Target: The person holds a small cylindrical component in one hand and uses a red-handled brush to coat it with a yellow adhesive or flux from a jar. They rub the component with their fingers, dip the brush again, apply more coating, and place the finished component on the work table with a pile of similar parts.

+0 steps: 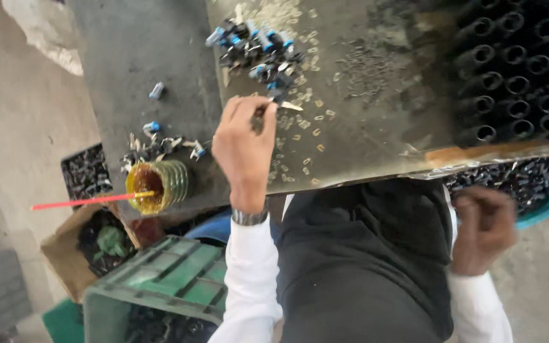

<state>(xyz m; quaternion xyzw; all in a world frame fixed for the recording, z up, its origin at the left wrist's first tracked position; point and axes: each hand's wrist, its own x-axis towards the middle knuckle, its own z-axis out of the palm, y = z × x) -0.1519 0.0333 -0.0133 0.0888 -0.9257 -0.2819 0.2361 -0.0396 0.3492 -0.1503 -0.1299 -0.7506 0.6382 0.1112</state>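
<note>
Your left hand (244, 146) is pinching a small dark part (259, 119) between thumb and fingertips, its grip clamped on that piece just above the scratched metal sheet of the desk (376, 121), a little in from the near edge. A thin metal sliver (291, 107) is lying just beside the fingertips. Your right hand (483, 228) is hanging off the near edge of the desk, blurred, over the blue tub of dark parts (544, 184); the fingers are curling inward, but I cannot tell whether that grip is holding anything.

Beyond your left hand, toward the far edge, a heap of small black and blue-capped parts (255, 47) is sitting, with pale metal clips (303, 124) scattered around it. At the far right corner, rows of black tubes (522, 70) are standing packed together. On the dark left part of the desk, a ribbed jar of amber liquid (157, 184) is holding a red stick (90, 201), near a smaller scatter of parts (154, 147).

You seem to be working on one part at a time; the step in hand looks like fitting or checking that pinched piece, which is calling for a steady, fine pinch.
</note>
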